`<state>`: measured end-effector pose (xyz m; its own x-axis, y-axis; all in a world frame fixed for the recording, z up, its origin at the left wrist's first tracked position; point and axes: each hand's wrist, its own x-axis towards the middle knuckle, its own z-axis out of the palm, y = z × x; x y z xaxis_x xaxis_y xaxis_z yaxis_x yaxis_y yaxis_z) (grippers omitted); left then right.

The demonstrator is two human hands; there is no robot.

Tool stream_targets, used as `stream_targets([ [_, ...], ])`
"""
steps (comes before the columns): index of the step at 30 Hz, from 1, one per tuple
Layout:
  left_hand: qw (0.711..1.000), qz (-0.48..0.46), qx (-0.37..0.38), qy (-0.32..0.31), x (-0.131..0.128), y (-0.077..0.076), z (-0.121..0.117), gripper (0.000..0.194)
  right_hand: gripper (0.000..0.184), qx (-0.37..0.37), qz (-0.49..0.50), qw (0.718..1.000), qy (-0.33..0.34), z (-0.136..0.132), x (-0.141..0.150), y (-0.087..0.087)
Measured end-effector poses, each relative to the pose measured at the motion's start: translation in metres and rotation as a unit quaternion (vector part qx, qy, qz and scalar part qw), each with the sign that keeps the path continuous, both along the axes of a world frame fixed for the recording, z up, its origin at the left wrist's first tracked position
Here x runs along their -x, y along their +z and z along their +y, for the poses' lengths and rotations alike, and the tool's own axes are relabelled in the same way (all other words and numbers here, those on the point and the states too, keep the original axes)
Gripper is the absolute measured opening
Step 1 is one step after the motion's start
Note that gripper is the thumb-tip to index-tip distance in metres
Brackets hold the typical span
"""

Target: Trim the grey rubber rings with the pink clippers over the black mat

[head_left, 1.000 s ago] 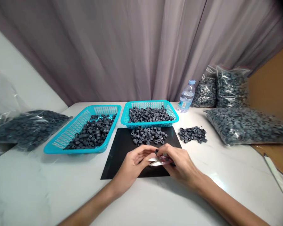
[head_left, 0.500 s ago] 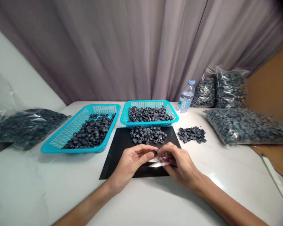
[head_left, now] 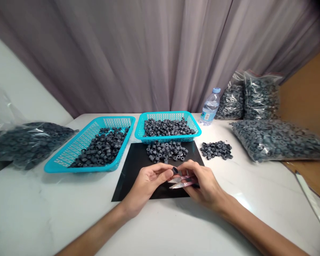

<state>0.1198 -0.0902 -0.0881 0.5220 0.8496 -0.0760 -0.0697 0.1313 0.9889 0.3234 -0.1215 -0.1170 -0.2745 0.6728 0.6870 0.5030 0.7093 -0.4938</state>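
Observation:
Between the thumb and forefinger of my left hand (head_left: 146,183) is a small dark grey rubber ring (head_left: 175,170), its opening tilted toward me. My right hand (head_left: 204,181) is closed round a pair of small snips (head_left: 180,185), whose two pointed blades stand apart and point left, just below the ring. Pinkish parts show behind the blades, and the rest is hidden in the palm. The right fingertips come close to the ring; I cannot tell if they touch it. Both hands are over a black mat (head_left: 130,170). A heap of similar rings (head_left: 165,152) lies on its far part.
Two turquoise baskets, one at left (head_left: 66,153) and one at centre (head_left: 168,138), contain many rings. A smaller loose pile (head_left: 216,150) lies right of the mat. A water bottle (head_left: 210,108) and bulging bags of rings (head_left: 280,142) stand at right; another bag (head_left: 34,142) lies left.
The ring has turned slightly in my left fingers, showing more of its side. The snips' blades now appear more clearly apart. The whole view has shifted slightly.

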Motion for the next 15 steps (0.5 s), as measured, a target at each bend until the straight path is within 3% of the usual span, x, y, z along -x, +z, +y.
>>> stream_targets([
  [7,1.000,-0.014,0.010,-0.014,-0.0020,0.0026,0.0007,0.026,0.038,-0.028,-0.028,0.999,-0.009,0.0004,-0.0019,-0.0003],
  [15,0.999,-0.025,0.013,-0.024,-0.0017,0.0037,-0.0006,0.026,0.036,-0.067,-0.052,0.996,-0.008,0.0020,-0.0022,0.0001],
])
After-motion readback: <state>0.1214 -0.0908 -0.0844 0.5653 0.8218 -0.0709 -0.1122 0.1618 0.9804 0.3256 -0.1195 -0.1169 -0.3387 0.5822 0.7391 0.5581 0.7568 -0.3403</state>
